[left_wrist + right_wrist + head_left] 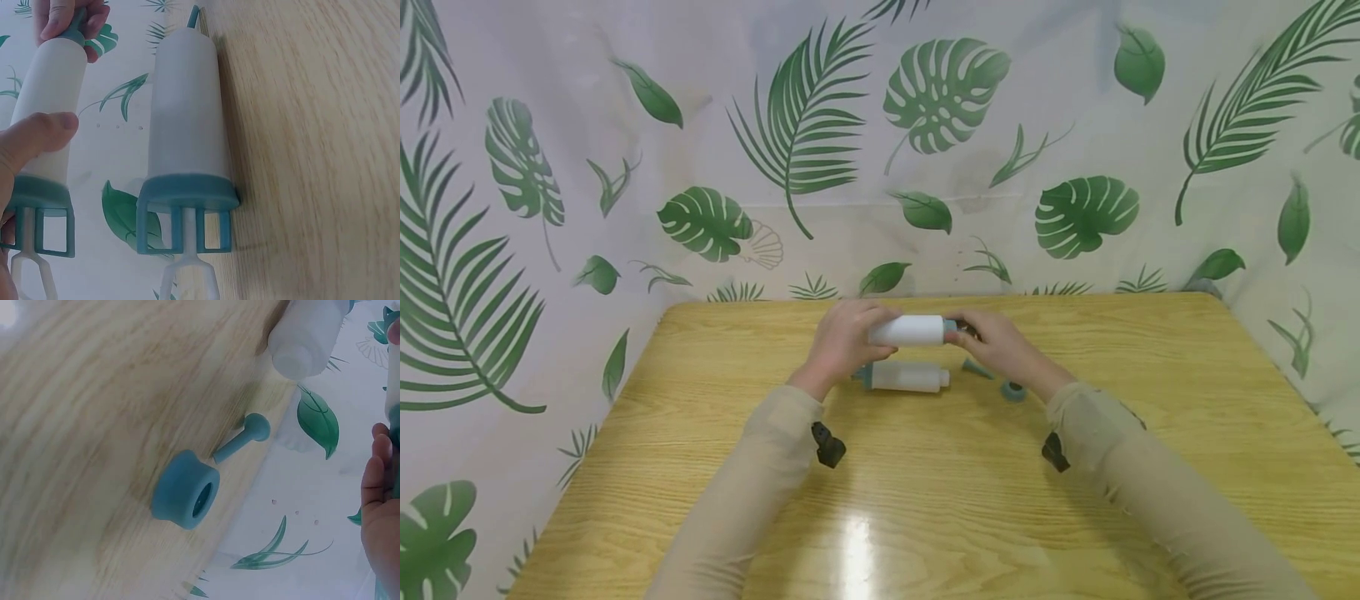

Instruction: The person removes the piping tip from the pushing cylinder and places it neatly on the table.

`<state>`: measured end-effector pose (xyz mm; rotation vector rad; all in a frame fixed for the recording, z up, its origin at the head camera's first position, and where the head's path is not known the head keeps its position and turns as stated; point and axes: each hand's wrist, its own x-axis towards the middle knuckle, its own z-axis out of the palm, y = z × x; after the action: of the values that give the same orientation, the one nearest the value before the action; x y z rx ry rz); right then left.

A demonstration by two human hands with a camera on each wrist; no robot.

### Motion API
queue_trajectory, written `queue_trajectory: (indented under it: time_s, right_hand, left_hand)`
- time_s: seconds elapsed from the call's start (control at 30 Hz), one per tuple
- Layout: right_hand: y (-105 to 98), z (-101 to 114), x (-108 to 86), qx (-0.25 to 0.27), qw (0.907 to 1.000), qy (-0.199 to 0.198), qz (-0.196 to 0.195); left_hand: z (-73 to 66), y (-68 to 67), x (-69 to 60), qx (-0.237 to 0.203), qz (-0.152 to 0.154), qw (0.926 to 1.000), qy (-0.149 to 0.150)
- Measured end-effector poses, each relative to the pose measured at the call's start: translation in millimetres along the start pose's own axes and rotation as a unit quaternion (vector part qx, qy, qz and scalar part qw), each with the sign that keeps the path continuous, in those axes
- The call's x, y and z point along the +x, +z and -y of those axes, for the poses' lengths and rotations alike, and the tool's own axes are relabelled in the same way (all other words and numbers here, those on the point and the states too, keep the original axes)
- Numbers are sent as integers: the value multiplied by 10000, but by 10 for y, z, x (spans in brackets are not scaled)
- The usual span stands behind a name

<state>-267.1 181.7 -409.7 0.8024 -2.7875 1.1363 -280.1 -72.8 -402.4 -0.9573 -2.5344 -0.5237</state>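
Note:
My left hand [848,335] grips the barrel of a white syringe [917,331] with a teal collar, teal side handles and a white plunger. It is held level just above the table. At its other end, the fingers of my right hand [1003,343] pinch a teal nozzle [76,26]. Below lies a second syringe [187,106] of the same kind, its teal handles [863,376] to the left and its white, uncapped end [297,359] to the right. A loose teal nozzle [244,437] and a teal ring cap [185,489] lie near that end.
All this is toward the back of a wooden table [925,500]. Behind and beside the table hangs a white sheet [865,242] with green leaf prints. Black wrist cameras [829,446] sit below both sleeves.

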Motion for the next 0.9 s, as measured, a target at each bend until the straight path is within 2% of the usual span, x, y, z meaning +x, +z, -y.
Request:
queue_trajectory:
  time_s: [0.23, 0.47, 0.67, 0.8, 0.9]
  right_hand:
    - [17, 7, -33, 48, 9990, -255, -353]
    - [56, -28, -48, -38, 9953, -694, -672]
    - [73, -40, -50, -39, 9912, -1010, -850]
    - [83, -64, -49, -96, 9883, -1197, -937]
    - [92, -82, -46, -173, 9852, -1384, -994]
  left_hand:
    - [3, -2, -3, -125, 159, 9997, -160]
    - [11, -6, -4, -493, 341, 9975, -387]
    - [28, -13, 11, -738, 463, 9953, -426]
    - [47, -31, 27, -970, 721, 9913, -525]
    - [62, -59, 40, -1214, 1018, 9851, -668]
